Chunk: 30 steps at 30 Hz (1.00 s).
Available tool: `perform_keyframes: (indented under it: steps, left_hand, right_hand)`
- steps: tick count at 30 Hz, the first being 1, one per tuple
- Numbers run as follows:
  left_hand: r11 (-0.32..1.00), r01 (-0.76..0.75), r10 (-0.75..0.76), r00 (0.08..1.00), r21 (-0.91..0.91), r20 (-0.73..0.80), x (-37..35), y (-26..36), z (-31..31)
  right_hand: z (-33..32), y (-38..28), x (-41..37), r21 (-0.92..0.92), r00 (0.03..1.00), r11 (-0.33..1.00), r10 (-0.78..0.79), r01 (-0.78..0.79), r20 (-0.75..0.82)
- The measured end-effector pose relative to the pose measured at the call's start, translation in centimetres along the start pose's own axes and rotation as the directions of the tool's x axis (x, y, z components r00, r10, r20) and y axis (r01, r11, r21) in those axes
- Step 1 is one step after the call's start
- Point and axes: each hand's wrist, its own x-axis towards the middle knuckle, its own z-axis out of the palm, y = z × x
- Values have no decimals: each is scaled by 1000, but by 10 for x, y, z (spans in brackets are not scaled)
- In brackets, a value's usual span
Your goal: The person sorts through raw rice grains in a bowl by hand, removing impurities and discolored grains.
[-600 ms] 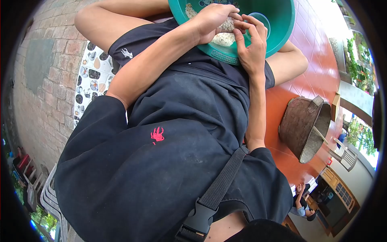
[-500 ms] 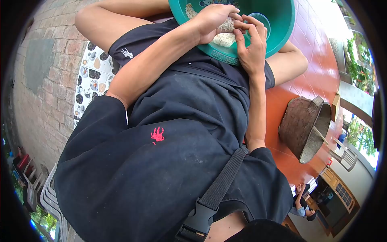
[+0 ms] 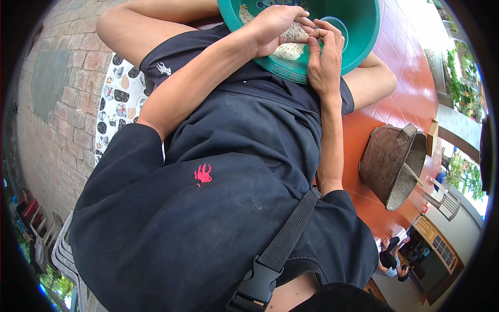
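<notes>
A green basin [image 3: 364, 39] rests on the lap with pale grain [image 3: 288, 51] in it. Over the basin, my left hand [image 3: 273, 28] is turned palm up and cupped round a small heap of grain. Close beside it, my right hand [image 3: 326, 57] has its thumb and forefinger pressed together at the edge of that heap. Whatever lies between those fingertips is too small to make out. A clear round container [image 3: 340, 26] stands in the basin behind my right hand, partly hidden by it.
A large worn brown tub [image 3: 387, 161] lies tipped on the red tiled floor [image 3: 351, 151] at the right. Farther back are a chair [image 3: 446, 202] and another person [image 3: 392, 258]. Brick paving [image 3: 67, 125] stretches along the left, beside a pebble-patterned surface [image 3: 117, 96].
My right thumb and forefinger have closed together, moving slightly at the heap. My left hand has stayed nearly still. The person in the background has shifted posture.
</notes>
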Motion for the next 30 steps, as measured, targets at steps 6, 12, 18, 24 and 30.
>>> perform_keyframes:
  steps: [6,12,18,24,30]
  left_hand:
    - [997,69,-69,997,-26,29,-9,13,9]
    - [997,74,-73,997,-25,32,-9,13,9]
    - [1000,27,-27,1000,7,-3,-8,8,7]
    - [998,62,-62,998,24,3,-7,8,9]
    - [994,73,-75,997,81,24,-8,7,7]
  right_hand:
    - [-1,0,-1,120,965,985,148,-124,-218]
    - [-3,4,0,-81,967,996,14,-36,-254]
    - [-2,-2,0,-6,993,1000,-17,17,-119]
    - [-4,-3,-1,-19,998,1000,0,-1,-69]
    - [-3,-1,-2,-64,997,998,-25,20,-75]
